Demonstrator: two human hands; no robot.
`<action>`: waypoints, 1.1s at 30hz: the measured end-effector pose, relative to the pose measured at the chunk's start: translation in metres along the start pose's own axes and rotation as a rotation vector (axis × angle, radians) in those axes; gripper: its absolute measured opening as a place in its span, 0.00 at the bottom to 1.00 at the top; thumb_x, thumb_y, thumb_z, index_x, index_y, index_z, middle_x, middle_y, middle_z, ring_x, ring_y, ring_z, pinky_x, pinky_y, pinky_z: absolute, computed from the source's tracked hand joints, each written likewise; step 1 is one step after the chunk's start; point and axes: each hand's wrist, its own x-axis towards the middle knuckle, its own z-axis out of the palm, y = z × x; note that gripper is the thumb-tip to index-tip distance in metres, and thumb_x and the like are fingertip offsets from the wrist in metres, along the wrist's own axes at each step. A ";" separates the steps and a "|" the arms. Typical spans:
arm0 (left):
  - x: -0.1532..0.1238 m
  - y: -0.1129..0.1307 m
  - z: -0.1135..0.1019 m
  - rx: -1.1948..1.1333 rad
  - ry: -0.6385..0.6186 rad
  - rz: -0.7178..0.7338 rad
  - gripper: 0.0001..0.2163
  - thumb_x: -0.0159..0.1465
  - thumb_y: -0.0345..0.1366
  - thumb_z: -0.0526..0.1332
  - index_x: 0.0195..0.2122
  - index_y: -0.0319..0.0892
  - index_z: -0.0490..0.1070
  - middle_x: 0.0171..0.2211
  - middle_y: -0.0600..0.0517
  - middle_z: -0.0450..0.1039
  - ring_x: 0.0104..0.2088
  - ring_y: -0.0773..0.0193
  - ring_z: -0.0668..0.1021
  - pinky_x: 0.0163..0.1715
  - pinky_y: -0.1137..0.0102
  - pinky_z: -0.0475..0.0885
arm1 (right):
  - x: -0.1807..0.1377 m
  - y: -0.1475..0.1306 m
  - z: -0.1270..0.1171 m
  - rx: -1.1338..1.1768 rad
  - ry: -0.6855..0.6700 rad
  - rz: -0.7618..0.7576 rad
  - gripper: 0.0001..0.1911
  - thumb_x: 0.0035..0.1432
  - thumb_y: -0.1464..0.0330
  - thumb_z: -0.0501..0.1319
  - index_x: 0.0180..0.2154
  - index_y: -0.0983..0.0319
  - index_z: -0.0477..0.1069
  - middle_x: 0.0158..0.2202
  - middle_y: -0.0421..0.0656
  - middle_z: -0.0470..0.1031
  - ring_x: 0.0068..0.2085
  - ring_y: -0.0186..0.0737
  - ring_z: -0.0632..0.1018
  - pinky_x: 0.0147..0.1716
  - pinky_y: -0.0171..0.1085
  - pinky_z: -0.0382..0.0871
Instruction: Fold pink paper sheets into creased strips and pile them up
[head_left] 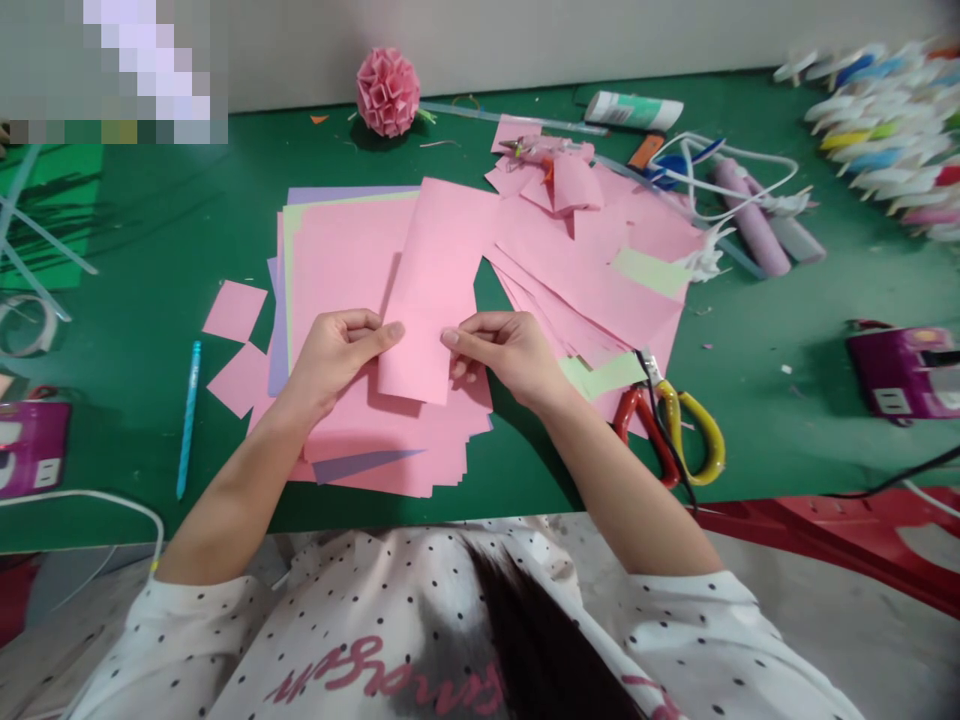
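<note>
A long pink paper strip (435, 280) is held above the green table (150, 230). My left hand (337, 355) pinches its lower left edge, thumb on top. On the lower right edge my right hand (506, 355) grips it with bent fingers. Under the strip lies a stack of pink sheets (345, 260) with purple and pale green ones beneath. More pink sheets (600, 270) fan out to the right.
Scissors (675, 425) with red and yellow handles lie right of my right hand. A blue pen (188, 415) and pink paper squares (234, 310) sit at the left. A pink paper ball (388, 91), glue tube (634, 110), glue gun (544, 150) and purple boxes (904, 372) stand around.
</note>
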 end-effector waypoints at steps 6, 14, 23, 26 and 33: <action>-0.002 0.002 0.003 0.027 -0.051 -0.062 0.21 0.51 0.48 0.77 0.20 0.40 0.68 0.21 0.57 0.67 0.24 0.71 0.71 0.26 0.73 0.66 | 0.000 -0.001 -0.001 0.015 0.047 0.011 0.24 0.43 0.49 0.77 0.28 0.63 0.78 0.20 0.41 0.78 0.19 0.36 0.79 0.17 0.31 0.72; 0.000 -0.001 0.001 -0.032 -0.049 -0.068 0.20 0.49 0.46 0.78 0.21 0.39 0.70 0.22 0.56 0.70 0.25 0.70 0.73 0.28 0.73 0.69 | 0.002 0.003 -0.002 0.071 -0.028 0.016 0.22 0.42 0.51 0.78 0.27 0.62 0.79 0.18 0.39 0.77 0.19 0.36 0.79 0.16 0.30 0.71; 0.001 -0.002 0.002 -0.025 -0.017 -0.055 0.20 0.48 0.43 0.79 0.20 0.40 0.68 0.21 0.57 0.68 0.24 0.71 0.72 0.28 0.74 0.68 | 0.002 0.002 -0.001 0.098 -0.046 0.030 0.22 0.41 0.53 0.79 0.27 0.63 0.79 0.18 0.40 0.78 0.19 0.36 0.80 0.16 0.29 0.71; 0.001 -0.003 0.003 -0.019 -0.013 -0.050 0.19 0.49 0.43 0.79 0.21 0.40 0.69 0.21 0.57 0.69 0.25 0.71 0.72 0.28 0.73 0.68 | 0.002 0.003 0.000 0.087 -0.023 0.035 0.22 0.41 0.53 0.79 0.27 0.63 0.78 0.18 0.40 0.77 0.19 0.36 0.79 0.16 0.29 0.71; 0.002 -0.004 0.002 -0.001 0.007 -0.035 0.20 0.49 0.44 0.79 0.21 0.40 0.68 0.22 0.56 0.70 0.25 0.70 0.73 0.27 0.73 0.67 | 0.001 0.001 0.002 0.049 -0.033 0.030 0.24 0.45 0.49 0.76 0.28 0.63 0.77 0.18 0.39 0.77 0.19 0.35 0.79 0.17 0.30 0.72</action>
